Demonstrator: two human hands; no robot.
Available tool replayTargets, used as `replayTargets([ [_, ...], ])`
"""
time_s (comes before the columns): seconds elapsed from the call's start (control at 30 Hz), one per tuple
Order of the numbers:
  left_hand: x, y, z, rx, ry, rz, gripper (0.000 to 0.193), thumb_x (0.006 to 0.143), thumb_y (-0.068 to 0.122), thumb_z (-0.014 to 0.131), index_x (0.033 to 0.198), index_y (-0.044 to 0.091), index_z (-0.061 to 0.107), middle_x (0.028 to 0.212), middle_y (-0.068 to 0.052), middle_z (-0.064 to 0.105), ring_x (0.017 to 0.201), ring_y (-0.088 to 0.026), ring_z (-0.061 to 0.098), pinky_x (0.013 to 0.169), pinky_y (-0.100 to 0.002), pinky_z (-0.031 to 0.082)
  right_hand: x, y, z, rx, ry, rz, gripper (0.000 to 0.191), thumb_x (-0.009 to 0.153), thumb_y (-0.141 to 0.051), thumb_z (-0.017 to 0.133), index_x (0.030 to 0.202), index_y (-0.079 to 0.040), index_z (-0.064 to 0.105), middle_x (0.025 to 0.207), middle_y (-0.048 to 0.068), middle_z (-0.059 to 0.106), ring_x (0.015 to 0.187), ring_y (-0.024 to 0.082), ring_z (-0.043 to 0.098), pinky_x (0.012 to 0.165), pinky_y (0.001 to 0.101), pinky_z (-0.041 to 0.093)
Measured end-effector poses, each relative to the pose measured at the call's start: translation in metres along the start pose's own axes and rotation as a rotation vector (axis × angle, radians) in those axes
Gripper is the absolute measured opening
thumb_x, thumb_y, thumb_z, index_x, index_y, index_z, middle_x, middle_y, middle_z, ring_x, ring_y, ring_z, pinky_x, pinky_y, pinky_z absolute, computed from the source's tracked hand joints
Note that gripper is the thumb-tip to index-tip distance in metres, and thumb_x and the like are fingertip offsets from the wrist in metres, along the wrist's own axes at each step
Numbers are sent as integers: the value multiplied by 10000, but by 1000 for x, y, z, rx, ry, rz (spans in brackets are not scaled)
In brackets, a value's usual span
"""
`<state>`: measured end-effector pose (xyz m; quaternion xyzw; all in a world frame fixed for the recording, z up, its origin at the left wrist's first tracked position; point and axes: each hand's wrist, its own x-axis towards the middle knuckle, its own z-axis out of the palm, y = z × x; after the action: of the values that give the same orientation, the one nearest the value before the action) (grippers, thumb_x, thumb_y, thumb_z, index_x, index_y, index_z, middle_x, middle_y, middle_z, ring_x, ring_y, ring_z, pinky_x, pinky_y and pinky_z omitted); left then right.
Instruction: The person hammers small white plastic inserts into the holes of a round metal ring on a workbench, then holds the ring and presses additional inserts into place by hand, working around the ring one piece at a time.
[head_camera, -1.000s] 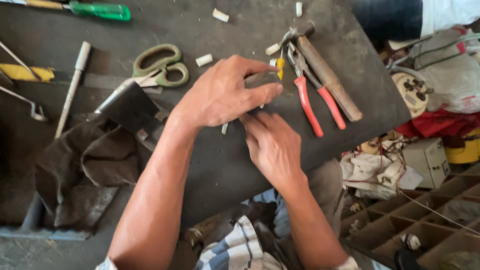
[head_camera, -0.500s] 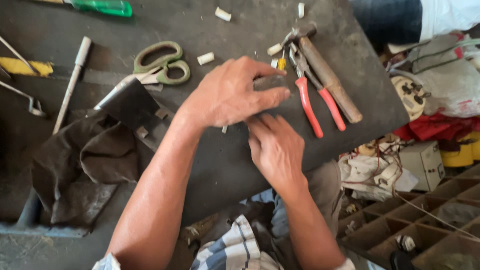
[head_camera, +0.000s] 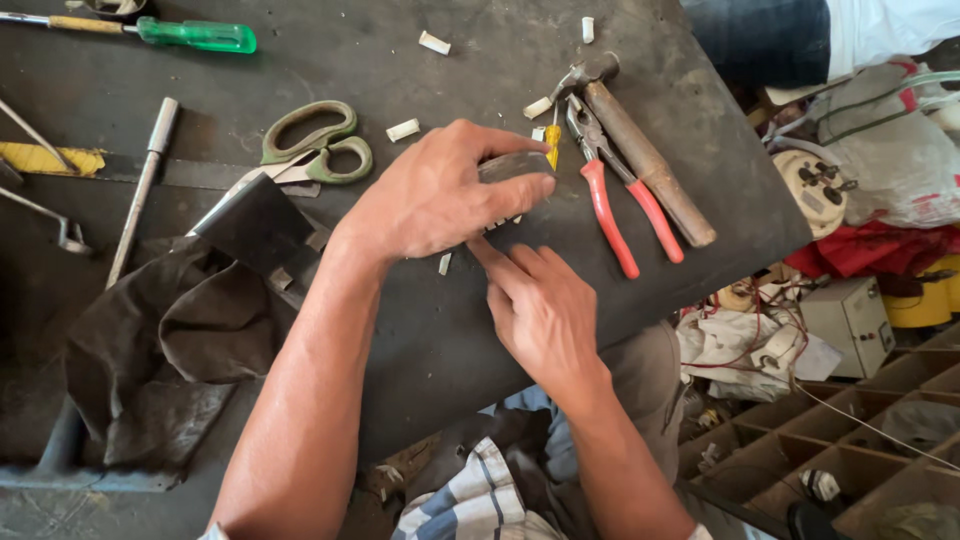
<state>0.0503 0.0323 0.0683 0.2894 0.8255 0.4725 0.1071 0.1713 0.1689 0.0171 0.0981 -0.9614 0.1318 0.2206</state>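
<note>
A: Left hand (head_camera: 440, 195)?
B: Curled over a dark part (head_camera: 515, 165), fingers clamped on it, pressed down on the bench (head_camera: 400, 330).
A: Right hand (head_camera: 545, 310)?
B: Just below the left, fingers narrow, tips tucked under the left palm. Can't tell what they pinch.
A: Where's the part sitting?
B: Mid-bench, just left of the red pliers (head_camera: 615, 195) and hammer (head_camera: 640, 155).
A: Around it?
B: Scissors (head_camera: 315, 150) up-left, green screwdriver (head_camera: 190, 33) at top, white bits (head_camera: 403, 129) scattered, dark rag (head_camera: 150, 340) at left.
</note>
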Motion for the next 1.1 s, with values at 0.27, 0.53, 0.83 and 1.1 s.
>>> replayTargets([
  [0.27, -2, 0, -4, 5, 38, 149, 557, 867, 483, 703, 1224, 58, 750, 1025, -222, 759, 951, -353, 744, 841, -410, 553, 2, -5, -6, -10, 0, -15, 432, 788, -59, 715, 1208, -152, 752, 805, 17, 578, 748, 230, 591, 635, 381, 497],
  [0.53, -7, 11, -14, -19, -42, -32, 561, 788, 416, 652, 1257, 119, 732, 777, -208, 746, 702, -277, 763, 722, -373, 571, 5, -10, -9, -42, 4, -25, 376, 801, -85, 729, 1170, -153, 757, 823, 12, 592, 752, 226, 592, 636, 380, 492],
  [0.83, -5, 6, -10, 15, 19, 29, 570, 755, 400, 640, 1234, 111, 748, 854, -216, 751, 787, -321, 752, 787, -394, 569, 8, -9, -4, -42, 9, -26, 321, 807, -80, 730, 1117, -158, 748, 851, 2, 617, 759, 225, 600, 653, 376, 499],
  [1.1, -4, 6, -8, 37, 55, 104, 573, 724, 398, 651, 1216, 125, 761, 925, -177, 768, 837, -353, 735, 811, -416, 554, -9, -7, -21, 24, -68, 3, 452, 835, -49, 688, 1273, -148, 743, 751, 36, 564, 705, 229, 587, 615, 377, 495],
])
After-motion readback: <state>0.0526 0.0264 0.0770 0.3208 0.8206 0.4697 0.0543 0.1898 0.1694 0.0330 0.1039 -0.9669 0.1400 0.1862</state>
